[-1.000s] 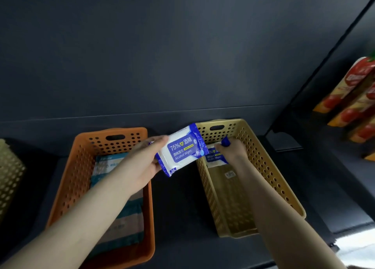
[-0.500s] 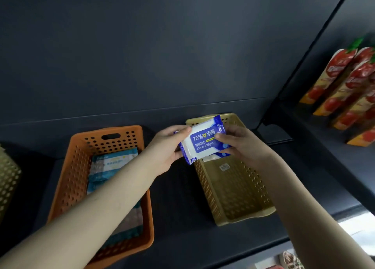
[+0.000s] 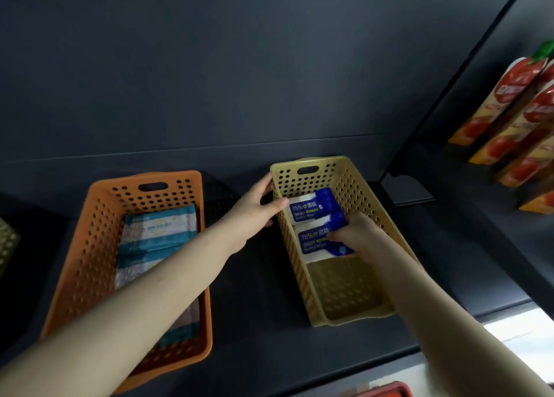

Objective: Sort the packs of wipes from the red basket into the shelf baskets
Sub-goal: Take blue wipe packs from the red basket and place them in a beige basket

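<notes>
Two blue-and-white alcohol wipe packs lie in the far half of the tan shelf basket (image 3: 353,315). The rear pack (image 3: 311,206) leans at the back wall. My right hand (image 3: 356,232) is inside the basket, fingers on the nearer pack (image 3: 317,241). My left hand (image 3: 257,208) grips the tan basket's far left rim, thumb inside and fingers outside. The orange basket (image 3: 90,247) to the left holds teal-and-white wipe packs (image 3: 159,235). A sliver of the red basket (image 3: 386,390) shows at the bottom edge.
Both baskets sit on a dark shelf (image 3: 257,291) with a dark back wall. Another tan basket (image 3: 7,241) peeks in at the far left. Red-and-yellow pouches (image 3: 515,109) stand on the neighbouring shelf to the right, behind a divider.
The pack that both hands held above the tan basket now lies inside it under my right hand. My left hand let go of it and took hold of the basket's rim.
</notes>
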A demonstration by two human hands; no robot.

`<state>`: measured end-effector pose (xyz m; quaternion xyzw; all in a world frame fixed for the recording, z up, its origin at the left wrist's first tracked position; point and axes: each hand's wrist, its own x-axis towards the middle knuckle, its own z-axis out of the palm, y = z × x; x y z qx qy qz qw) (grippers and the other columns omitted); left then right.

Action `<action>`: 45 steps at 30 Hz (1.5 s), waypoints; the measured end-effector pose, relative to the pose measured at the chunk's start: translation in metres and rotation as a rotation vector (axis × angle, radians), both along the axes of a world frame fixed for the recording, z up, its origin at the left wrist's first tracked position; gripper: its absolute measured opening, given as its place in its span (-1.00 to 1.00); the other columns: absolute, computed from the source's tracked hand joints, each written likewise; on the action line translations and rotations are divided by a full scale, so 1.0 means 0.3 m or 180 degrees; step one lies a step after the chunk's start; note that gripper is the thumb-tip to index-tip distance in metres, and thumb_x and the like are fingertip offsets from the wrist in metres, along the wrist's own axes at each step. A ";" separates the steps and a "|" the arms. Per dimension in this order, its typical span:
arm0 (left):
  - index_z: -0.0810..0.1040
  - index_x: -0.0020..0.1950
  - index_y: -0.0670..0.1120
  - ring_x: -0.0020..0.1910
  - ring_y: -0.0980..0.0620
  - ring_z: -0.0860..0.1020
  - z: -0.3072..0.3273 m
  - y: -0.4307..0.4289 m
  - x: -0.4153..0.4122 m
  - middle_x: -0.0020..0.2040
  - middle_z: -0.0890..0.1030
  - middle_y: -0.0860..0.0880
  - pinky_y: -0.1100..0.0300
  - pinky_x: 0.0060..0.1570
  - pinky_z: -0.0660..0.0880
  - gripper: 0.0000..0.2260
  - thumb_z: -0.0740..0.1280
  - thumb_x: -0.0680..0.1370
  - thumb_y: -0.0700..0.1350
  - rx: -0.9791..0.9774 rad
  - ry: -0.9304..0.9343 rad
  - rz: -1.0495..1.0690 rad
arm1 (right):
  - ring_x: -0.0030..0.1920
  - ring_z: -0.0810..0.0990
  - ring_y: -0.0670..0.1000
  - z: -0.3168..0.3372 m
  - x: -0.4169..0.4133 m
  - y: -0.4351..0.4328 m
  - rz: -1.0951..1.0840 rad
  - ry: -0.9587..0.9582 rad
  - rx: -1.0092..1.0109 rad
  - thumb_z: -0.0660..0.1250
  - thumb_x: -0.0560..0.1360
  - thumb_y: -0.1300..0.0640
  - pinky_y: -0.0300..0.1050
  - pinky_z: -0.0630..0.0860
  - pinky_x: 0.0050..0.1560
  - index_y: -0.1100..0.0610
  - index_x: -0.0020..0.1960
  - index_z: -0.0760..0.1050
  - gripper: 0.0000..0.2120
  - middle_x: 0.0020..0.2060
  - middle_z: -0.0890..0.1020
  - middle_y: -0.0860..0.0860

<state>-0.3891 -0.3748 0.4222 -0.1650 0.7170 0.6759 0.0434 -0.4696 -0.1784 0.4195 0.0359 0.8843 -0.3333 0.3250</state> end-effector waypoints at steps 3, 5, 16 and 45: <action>0.08 0.55 0.20 0.38 0.07 0.38 -0.005 -0.002 -0.002 0.51 0.25 0.14 0.03 0.24 0.48 -0.36 0.33 0.58 -0.08 0.0086 -0.0019 0.0032 | 0.05 0.57 0.12 -0.034 -0.006 -0.003 -0.0059 -0.0117 0.0121 0.42 0.44 0.22 0.10 0.55 0.13 0.15 0.15 0.44 -0.69 0.07 0.58 0.13; 0.08 0.55 0.20 0.37 0.09 0.37 -0.010 -0.003 -0.004 0.52 0.24 0.14 0.06 0.23 0.49 -0.36 0.33 0.57 -0.08 0.0120 -0.0018 0.0042 | 0.03 0.57 0.12 -0.034 -0.015 0.005 0.0008 -0.0221 0.0166 0.40 0.46 0.24 0.09 0.56 0.11 0.15 0.15 0.43 -0.71 0.08 0.57 0.14; 0.09 0.54 0.23 0.37 0.07 0.39 -0.019 -0.006 -0.014 0.52 0.24 0.14 0.00 0.25 0.49 -0.36 0.33 0.57 -0.10 0.0197 -0.0031 -0.0023 | -0.04 0.55 0.05 -0.055 -0.016 -0.001 0.0254 0.0188 0.0614 0.40 0.48 0.15 -0.06 0.51 0.00 0.17 0.18 0.44 -0.69 -0.02 0.56 0.08; 0.52 0.29 -0.04 0.18 0.05 0.53 0.120 -0.032 0.075 0.20 0.59 0.01 0.07 0.24 0.47 -0.72 0.32 0.58 -0.06 -0.1171 -0.0217 -0.0421 | 0.15 0.57 0.04 0.175 0.118 0.035 0.1133 0.1446 0.0506 0.34 0.54 -0.01 -0.13 0.53 0.06 0.03 0.31 0.47 -0.64 0.19 0.61 0.00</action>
